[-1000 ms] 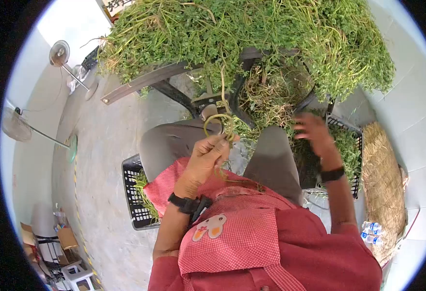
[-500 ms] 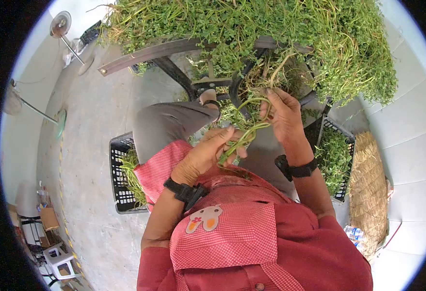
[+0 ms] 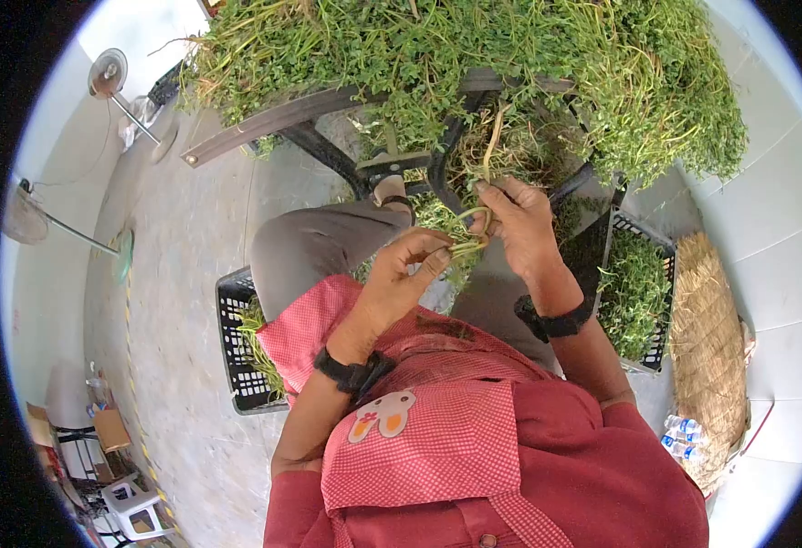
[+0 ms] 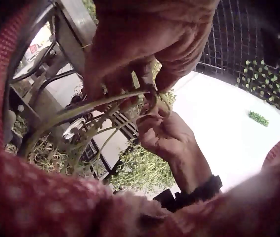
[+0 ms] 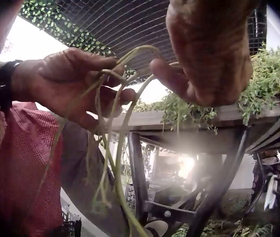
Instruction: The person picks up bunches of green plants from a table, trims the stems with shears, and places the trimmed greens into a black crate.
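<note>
Since the earlier frame, your left hand is closer to your right hand, and the loop in the stems is smaller. The stems lie between your hands, above your lap and on your side of the table. Grip, left: thumb and fingers pinch the near side of the loop. Grip, right: thumb and forefinger pinch the far side, with one pale length rising past the fingertips. Thin, loose ends hang below the hands in the right wrist view. The greens lie heaped on the table.

Handling, as judged: the stems are light and limber, with some spring in the thicker one. They likely bend easily but may crease or split at a tight turn, and could slip if damp. Best hold: the thicker, bare lengths beside the loop, pinched lightly; the thin side shoots look too weak to pull on.
</note>
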